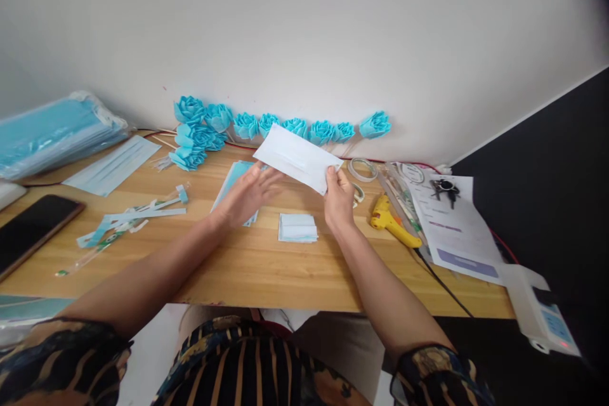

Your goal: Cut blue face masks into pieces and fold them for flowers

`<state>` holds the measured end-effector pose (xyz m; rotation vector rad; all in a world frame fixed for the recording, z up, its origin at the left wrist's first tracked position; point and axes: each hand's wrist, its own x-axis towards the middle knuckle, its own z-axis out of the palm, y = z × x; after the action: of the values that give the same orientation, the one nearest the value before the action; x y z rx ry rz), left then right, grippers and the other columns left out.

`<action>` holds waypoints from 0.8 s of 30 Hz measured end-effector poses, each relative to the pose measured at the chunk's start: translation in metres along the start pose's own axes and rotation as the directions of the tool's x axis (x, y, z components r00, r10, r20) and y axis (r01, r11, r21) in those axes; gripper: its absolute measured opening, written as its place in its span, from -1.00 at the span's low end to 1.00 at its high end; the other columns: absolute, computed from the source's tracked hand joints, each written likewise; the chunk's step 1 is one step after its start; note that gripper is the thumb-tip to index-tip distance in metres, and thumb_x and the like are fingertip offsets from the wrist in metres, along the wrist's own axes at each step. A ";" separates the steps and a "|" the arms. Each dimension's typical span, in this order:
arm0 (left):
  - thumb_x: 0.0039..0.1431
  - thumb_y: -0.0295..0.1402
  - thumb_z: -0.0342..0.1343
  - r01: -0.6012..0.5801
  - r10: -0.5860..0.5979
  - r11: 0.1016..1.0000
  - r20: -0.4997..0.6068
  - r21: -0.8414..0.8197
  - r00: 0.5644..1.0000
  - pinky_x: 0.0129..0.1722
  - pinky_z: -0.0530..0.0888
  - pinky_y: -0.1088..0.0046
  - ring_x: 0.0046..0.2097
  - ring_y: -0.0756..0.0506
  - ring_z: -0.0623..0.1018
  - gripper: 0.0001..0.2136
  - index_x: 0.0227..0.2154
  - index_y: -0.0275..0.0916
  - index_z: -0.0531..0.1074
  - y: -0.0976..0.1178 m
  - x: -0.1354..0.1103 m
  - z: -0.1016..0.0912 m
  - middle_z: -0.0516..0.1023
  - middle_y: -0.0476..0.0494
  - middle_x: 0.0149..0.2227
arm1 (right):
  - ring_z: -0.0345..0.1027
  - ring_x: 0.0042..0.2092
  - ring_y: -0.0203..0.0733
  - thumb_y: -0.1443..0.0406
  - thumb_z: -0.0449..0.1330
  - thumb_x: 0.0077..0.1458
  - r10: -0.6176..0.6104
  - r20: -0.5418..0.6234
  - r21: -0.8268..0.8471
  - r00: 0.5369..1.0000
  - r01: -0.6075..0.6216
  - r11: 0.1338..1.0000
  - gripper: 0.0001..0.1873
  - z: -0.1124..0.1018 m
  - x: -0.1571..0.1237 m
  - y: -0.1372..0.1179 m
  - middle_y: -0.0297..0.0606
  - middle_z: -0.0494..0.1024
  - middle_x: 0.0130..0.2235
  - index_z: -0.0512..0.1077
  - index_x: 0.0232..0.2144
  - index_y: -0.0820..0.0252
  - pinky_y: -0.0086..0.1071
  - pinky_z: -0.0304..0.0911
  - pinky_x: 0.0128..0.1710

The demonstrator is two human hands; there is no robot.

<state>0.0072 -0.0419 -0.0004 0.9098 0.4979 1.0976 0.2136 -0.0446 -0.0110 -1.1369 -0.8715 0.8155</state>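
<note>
White sheet [299,160] held up over the bench by the right grip

Clock directions below are read as seen in the view, with the white sheet as the centre of the dial and the wall [304,25] at 12. The sheet is raised and tilted above the middle of the bench [266,276]. The right grip [339,198] is pinched narrow, holding the sheet by its short edge at 4 o'clock. The left grip [247,195] is spread wide and holds nothing, its fingers reaching in from 8 o'clock, close to the sheet; I cannot tell whether they touch it.

Flat blue sheets [233,179] lie at 8 o'clock, partly hidden under the left grip. A small folded stack [297,228] sits at 6 o'clock, between the two forearms. Blue flowers [321,132] line the foot of the wall from 10 to 2 o'clock, with the sheet's upper edge overlapping some of them.

A tape roll [363,170] rests at 3 o'clock. The yellow glue gun [394,222] lies at 4 o'clock, near the right wrist, its cord running toward the bench's near edge. Farther out, keys [446,189] lie on printed paper [461,238] between 3 and 4.

Cut strips [143,217] are strewn at 8 o'clock, with a dark phone [38,228] beyond them. At 9, a loose pale sheet [111,165] lies beside a plastic-wrapped blue pack [57,133].
</note>
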 end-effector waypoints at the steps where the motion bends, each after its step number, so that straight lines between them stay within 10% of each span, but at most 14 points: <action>1: 0.15 -0.05 0.30 0.026 -0.026 1.000 0.029 -0.005 0.999 0.13 0.47 0.21 0.26 -0.25 0.46 -0.47 0.14 -0.10 0.43 -0.002 -0.001 0.001 0.48 -0.26 0.25 | 0.38 -0.30 -0.19 -0.13 0.30 -0.01 0.023 0.060 0.021 0.998 -0.024 0.999 -0.50 0.003 -0.004 -0.001 -0.32 0.58 -0.30 0.49 -0.23 0.13 -0.36 0.32 -0.30; 9: 0.00 -0.23 0.39 -0.056 0.066 0.998 -0.321 0.039 0.945 0.11 0.53 0.11 0.13 -0.32 0.58 -0.48 0.03 -0.29 0.48 -0.001 0.002 0.001 0.65 -0.30 0.00 | 0.52 -0.29 -0.06 -0.12 0.40 -0.08 0.215 0.523 -0.160 0.825 -0.152 0.975 -0.50 0.007 -0.025 -0.003 -0.26 0.65 -0.37 0.61 -0.32 0.16 -0.21 0.45 -0.24; 15: -0.07 -0.06 0.41 0.079 -0.003 0.925 -0.203 0.371 0.979 -0.12 0.59 0.24 -0.07 -0.32 0.65 -0.56 -0.23 -0.28 0.58 0.002 -0.008 0.008 0.70 -0.24 -0.20 | 0.42 -0.41 -0.15 -0.36 0.12 0.04 0.222 0.490 -0.090 0.843 -0.205 0.975 -0.29 0.001 -0.019 -0.015 -0.23 0.58 -0.43 0.57 -0.38 0.13 -0.29 0.36 -0.39; 24: 0.02 0.22 0.22 0.100 0.050 0.823 -0.246 0.559 0.968 -0.51 0.42 0.43 -0.46 -0.10 0.52 -0.47 -0.49 -0.23 0.46 -0.009 -0.007 0.004 0.54 -0.09 -0.52 | 0.02 -0.47 -0.29 -0.14 0.18 0.13 0.015 0.362 -0.367 0.932 0.128 0.921 -0.47 0.009 -0.029 -0.008 -0.43 0.15 -0.57 0.23 -0.59 0.11 -0.37 -0.04 -0.48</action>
<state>0.0121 -0.0513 -0.0065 1.2848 1.0895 1.0596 0.1941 -0.0685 -0.0061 -1.3166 -1.4144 0.8383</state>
